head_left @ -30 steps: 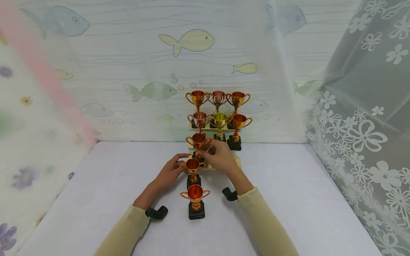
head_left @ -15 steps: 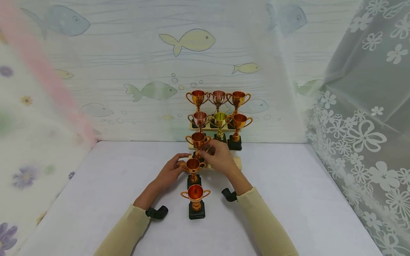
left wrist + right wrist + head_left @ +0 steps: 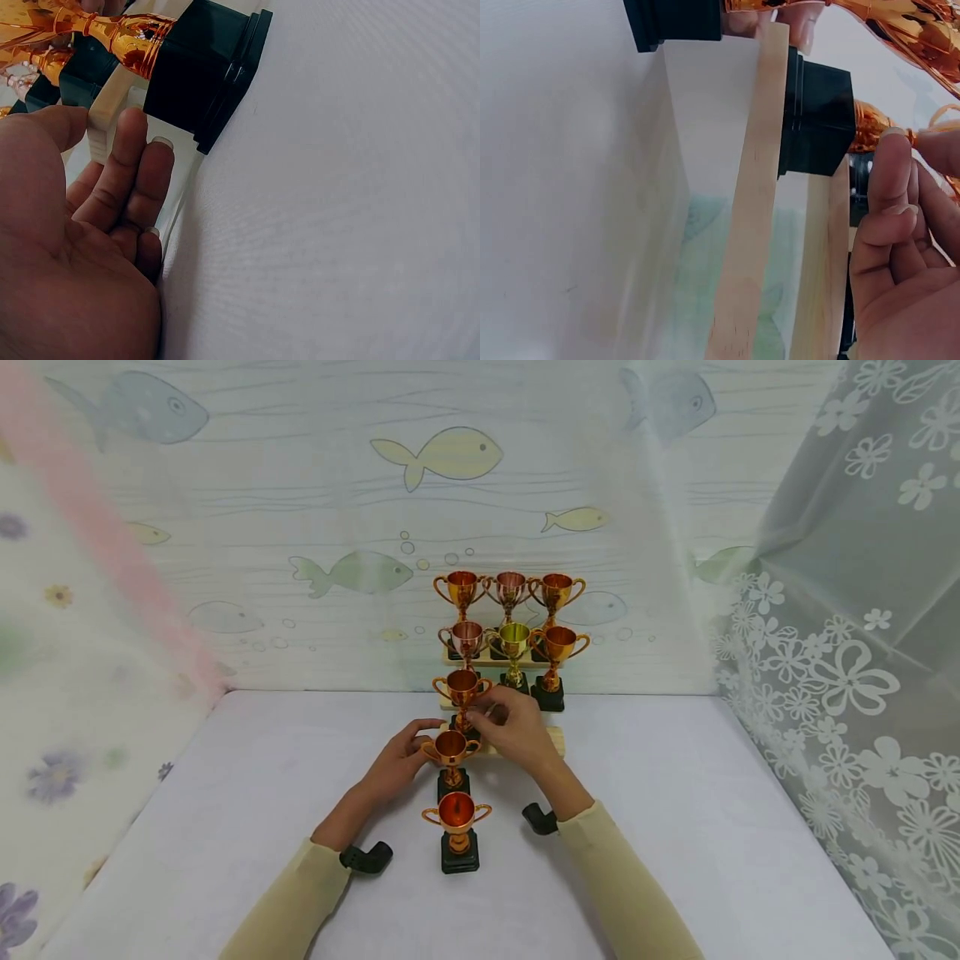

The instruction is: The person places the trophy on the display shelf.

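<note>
My right hand (image 3: 517,731) pinches the stem of a copper-orange trophy cup (image 3: 462,685) between thumb and finger. In the right wrist view, the black base (image 3: 817,112) of that cup stands on the lowest wooden step of a tiered display stand (image 3: 746,225), at its left end. My left hand (image 3: 397,764) grips the end of this step, thumb above and fingers below; the left wrist view shows the wooden board end (image 3: 109,112) between them. Two more orange trophies, a nearer one (image 3: 459,831) and one beside my left fingertips (image 3: 452,752), stand upright on the table in front.
Three trophies fill the top step, including a pink-toned one (image 3: 512,589). On the middle step stand a pink trophy (image 3: 468,639), a gold trophy (image 3: 515,643) and an orange trophy (image 3: 558,647). A fish-patterned curtain (image 3: 337,510) hangs behind the white table (image 3: 637,827).
</note>
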Demonstrator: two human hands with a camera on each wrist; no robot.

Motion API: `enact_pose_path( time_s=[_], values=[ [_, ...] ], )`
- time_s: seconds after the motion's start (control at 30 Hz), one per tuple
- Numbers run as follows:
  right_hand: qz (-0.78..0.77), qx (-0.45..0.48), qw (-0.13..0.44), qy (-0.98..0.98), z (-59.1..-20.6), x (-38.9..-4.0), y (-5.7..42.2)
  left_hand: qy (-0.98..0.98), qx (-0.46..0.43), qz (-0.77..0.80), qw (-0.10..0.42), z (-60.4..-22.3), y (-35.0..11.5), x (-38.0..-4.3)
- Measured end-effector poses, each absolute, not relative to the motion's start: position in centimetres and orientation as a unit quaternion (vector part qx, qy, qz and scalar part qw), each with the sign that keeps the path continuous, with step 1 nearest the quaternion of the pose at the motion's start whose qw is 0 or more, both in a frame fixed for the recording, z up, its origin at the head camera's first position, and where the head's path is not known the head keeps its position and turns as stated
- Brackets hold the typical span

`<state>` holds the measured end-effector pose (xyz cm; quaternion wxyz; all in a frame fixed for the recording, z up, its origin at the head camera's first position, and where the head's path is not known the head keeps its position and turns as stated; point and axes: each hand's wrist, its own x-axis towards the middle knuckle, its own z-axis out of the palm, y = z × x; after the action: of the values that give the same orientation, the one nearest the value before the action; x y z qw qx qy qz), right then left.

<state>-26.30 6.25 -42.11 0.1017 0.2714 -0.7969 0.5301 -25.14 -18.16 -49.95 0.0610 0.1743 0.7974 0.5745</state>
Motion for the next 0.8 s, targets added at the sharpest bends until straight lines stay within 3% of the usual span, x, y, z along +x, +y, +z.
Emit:
enact_pose_path(
  time_s=[0.67,0.8],
  values=[
    [0.554,0.248,0.138,-0.783,-42.9,-23.6,8.3,0.793,0.171,0.581,0.064,-50.0,-18.1,-25.3],
    [0.555,0.259,0.144,-0.777,-41.6,-21.7,8.3,0.791,0.174,0.583,0.067,-49.7,-18.1,-25.1]
  ],
)
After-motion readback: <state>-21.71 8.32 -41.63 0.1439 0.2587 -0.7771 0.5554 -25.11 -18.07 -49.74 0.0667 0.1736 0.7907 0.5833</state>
